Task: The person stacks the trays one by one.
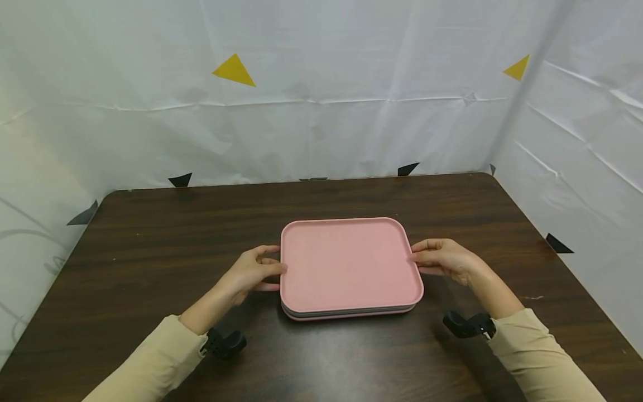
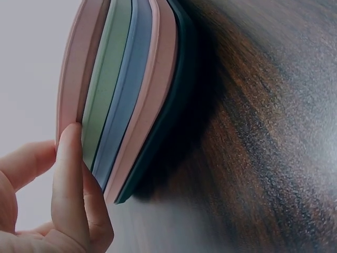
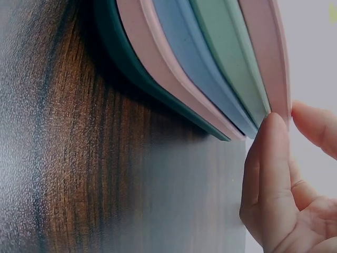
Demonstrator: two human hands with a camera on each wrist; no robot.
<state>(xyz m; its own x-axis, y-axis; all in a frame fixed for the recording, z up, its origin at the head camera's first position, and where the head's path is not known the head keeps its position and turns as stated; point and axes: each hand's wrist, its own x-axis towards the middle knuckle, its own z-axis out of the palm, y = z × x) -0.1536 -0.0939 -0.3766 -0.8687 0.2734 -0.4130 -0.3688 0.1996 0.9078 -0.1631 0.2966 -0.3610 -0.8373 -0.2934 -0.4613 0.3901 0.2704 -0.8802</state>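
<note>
A rounded rectangular pink tray (image 1: 349, 265) tops a stack near the middle of the table. Beneath it, the left wrist view shows a green tray (image 2: 107, 79), a blue tray (image 2: 125, 89), a second pink tray (image 2: 150, 89) and a dark green tray (image 2: 185, 47) at the bottom. My left hand (image 1: 251, 272) pinches the top pink tray's left rim, thumb above and fingertips at its side. On the opposite short side, my right hand (image 1: 447, 259) pinches the same tray's rim likewise. In both wrist views the fingertips meet the seam between the top pink and green trays.
The stack stands on a dark wood-grain table (image 1: 150, 240). White sheeting (image 1: 321, 134) with yellow and black triangles rises behind the table and along its sides. Each wrist wears a black strapped device, such as the left one (image 1: 226, 343).
</note>
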